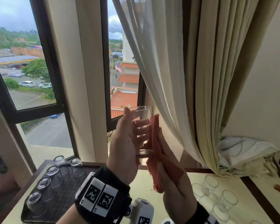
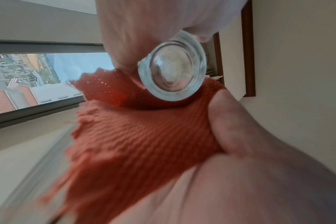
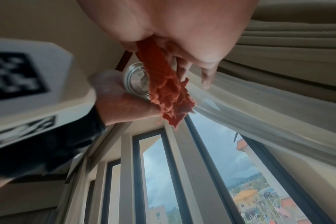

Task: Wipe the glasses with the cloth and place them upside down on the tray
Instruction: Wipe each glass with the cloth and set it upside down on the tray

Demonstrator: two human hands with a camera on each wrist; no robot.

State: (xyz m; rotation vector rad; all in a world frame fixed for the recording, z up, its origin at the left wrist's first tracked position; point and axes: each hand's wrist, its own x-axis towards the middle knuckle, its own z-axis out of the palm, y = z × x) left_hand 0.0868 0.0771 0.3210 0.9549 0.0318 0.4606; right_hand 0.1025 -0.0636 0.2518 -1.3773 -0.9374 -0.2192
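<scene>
1. The counter (image 1: 152, 178), pale-topped with a dark wood edge, runs below the window (image 1: 31, 70); everything below is placed against it.
2. The cream curtain (image 1: 192, 70) hangs over the counter's far right end, its folds bunched there.
3. The black tray (image 1: 60, 198) lies on the counter's left part. Five glasses stand on it upside down, one of them the nearest upturned glass (image 1: 34, 201).
4. Several clear tumblers stand mouth-up on the counter's right part, among them an upright tumbler (image 1: 229, 199), well apart from the tray.
5. The left hand (image 1: 124, 147) is raised above the middle of the counter. Its grip is wrapped round the held glass (image 1: 141, 131), thumb on the near side, fingers showing through the wall.
6. The held glass is mouth-up, high above the counter, between tray and tumblers. The left wrist view shows its thick round base (image 2: 173, 66).
7. The right hand (image 1: 173, 175) is just beside it, fingers fairly straight, its grip pinching the orange cloth (image 1: 157, 152) between thumb and fingers.
8. The cloth is folded into a long strip and lies against the right side of the held glass, its frayed end hanging toward the counter.
</scene>
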